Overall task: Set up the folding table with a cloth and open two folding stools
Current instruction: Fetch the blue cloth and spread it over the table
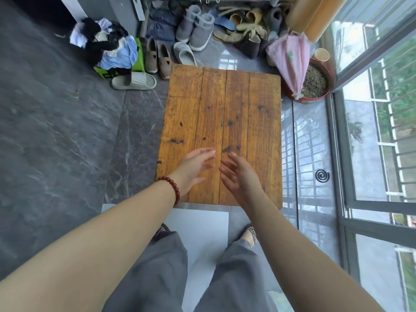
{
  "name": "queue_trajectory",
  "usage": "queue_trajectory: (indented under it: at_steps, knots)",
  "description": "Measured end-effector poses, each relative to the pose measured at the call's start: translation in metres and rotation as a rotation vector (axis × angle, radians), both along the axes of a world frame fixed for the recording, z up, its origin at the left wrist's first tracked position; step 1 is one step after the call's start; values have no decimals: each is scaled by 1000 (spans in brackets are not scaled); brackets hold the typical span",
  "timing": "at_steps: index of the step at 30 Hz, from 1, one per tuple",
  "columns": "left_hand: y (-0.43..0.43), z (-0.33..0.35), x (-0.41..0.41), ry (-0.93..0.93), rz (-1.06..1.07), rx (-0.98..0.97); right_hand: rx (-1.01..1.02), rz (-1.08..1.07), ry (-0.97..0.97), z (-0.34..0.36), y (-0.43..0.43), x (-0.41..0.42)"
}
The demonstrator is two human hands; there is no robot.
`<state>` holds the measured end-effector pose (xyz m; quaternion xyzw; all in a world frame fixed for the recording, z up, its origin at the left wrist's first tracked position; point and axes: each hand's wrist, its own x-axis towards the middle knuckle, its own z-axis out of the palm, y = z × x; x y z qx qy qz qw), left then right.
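Note:
The folding table [225, 104] stands unfolded in front of me, its bare top made of orange-brown planks with dark knots. My left hand [193, 168], with a red bead bracelet at the wrist, hovers over the near part of the top, fingers straight and spread. My right hand [238, 174] is beside it, fingers relaxed and apart, palm turned toward the left hand. Neither hand holds anything. No cloth lies on the table and no stool is in view.
Shoes and slippers [195, 30] crowd the floor beyond the table. A pile of clothes on a green bag [108, 46] sits far left. A pink folded umbrella [290, 59] leans over a red tub [315, 84] at right. A mosquito coil [322, 175] lies by the window.

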<state>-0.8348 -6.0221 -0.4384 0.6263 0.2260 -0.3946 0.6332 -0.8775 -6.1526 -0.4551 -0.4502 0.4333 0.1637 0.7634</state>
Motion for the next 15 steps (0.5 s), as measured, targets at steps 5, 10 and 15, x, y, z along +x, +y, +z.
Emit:
queue_trajectory:
  at_steps: [5,10,15]
  knots:
    - [19,79,16,-84,79,-122,22,-73,-78,66,18,15]
    - [36,164,24,-214,148,-265,74,-146,-229,145,39,30]
    - [52,235,32,-329,167,-348,153,-167,-372,217,44,42]
